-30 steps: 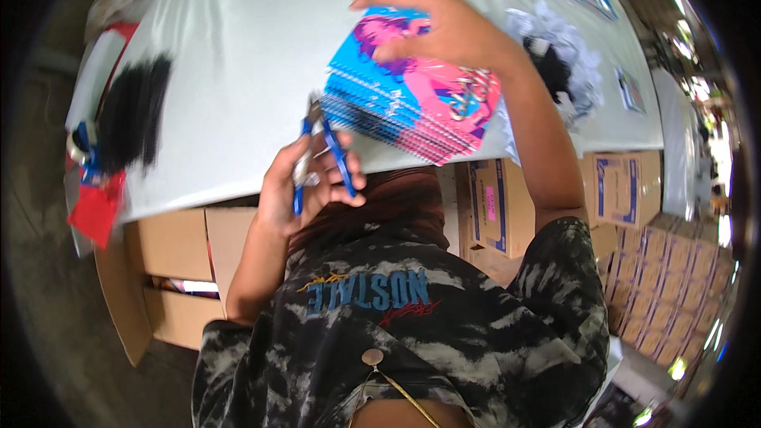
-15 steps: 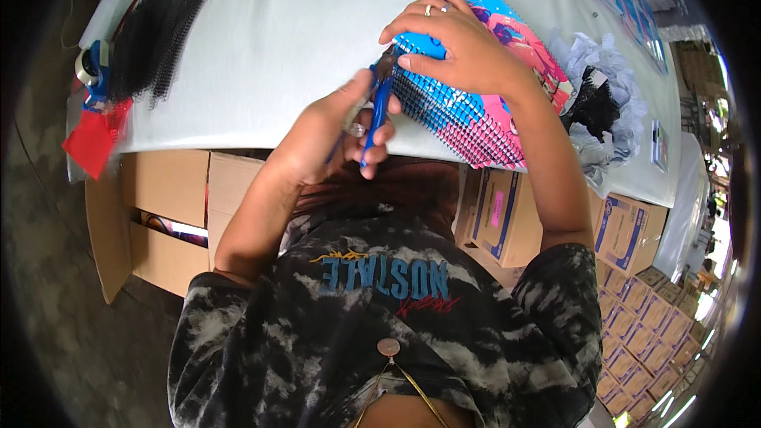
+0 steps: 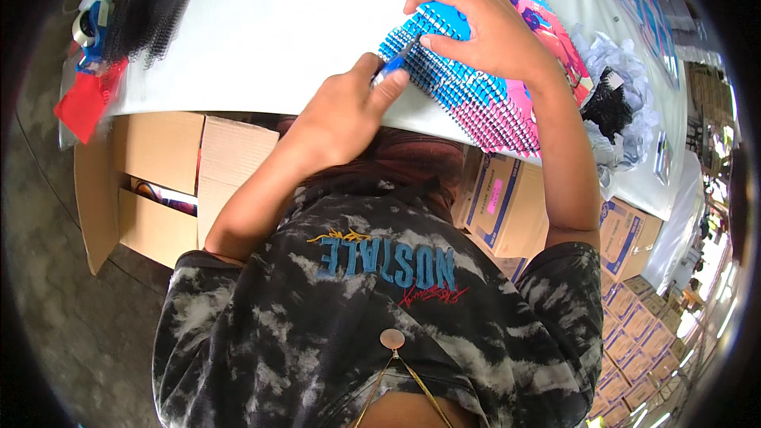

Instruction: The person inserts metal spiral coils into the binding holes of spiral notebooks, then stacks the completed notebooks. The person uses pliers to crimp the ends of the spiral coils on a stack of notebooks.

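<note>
My left hand [image 3: 345, 111] is closed around blue-handled cutting pliers [image 3: 390, 68], the back of the hand turned up. The dark jaws point at the bound edges of several coil-bound notebooks [image 3: 507, 115] with blue and pink covers. These lie fanned over one another near the table's front edge, black coils showing along their sides. My right hand [image 3: 487, 28], with rings on its fingers, lies spread on the top cover, its thumb beside the plier tips. Whether the jaws grip a coil is too small to tell.
Loose black plastic coils [image 3: 158, 8] lie at the left of the white table [image 3: 293, 32], beside a blue tape dispenser [image 3: 97, 28] and red material [image 3: 83, 99]. Crumpled clear plastic [image 3: 634, 143] with black scraps sits at right. Cardboard boxes [image 3: 158, 218] stand below the table.
My left hand has turned from palm sideways to back up, and the plier handles are now mostly hidden in it. The view has shifted; my right hand stays on the notebooks.
</note>
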A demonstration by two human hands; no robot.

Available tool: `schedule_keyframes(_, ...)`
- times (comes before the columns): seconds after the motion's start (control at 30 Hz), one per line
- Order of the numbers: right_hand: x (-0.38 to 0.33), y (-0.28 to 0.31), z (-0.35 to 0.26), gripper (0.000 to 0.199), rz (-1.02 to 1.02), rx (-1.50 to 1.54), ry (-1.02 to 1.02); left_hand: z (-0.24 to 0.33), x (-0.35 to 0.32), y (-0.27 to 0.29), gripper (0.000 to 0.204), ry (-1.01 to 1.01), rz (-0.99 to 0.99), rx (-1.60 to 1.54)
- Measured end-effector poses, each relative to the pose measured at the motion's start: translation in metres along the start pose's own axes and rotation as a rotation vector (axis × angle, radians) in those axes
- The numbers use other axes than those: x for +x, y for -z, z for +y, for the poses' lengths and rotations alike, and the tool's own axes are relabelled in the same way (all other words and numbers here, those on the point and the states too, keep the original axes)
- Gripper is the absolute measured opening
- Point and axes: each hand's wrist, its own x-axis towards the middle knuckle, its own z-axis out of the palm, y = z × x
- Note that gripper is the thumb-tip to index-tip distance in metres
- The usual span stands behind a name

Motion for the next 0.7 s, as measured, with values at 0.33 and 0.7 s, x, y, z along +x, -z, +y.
schedule_keyframes(0.33, 0.001, 0.003, -0.002, 0.031, -0.098, 0.083, -0.065, -0.014, 0.010, 0.000, 0.063, 0.107, -0.630, -1.405)
schedule_keyframes(0.7, 0.001, 0.003, -0.006, 0.039, -0.098, 0.004, -0.031, -0.019, 0.005, -0.001, 0.057, 0.105, -0.443, -1.055)
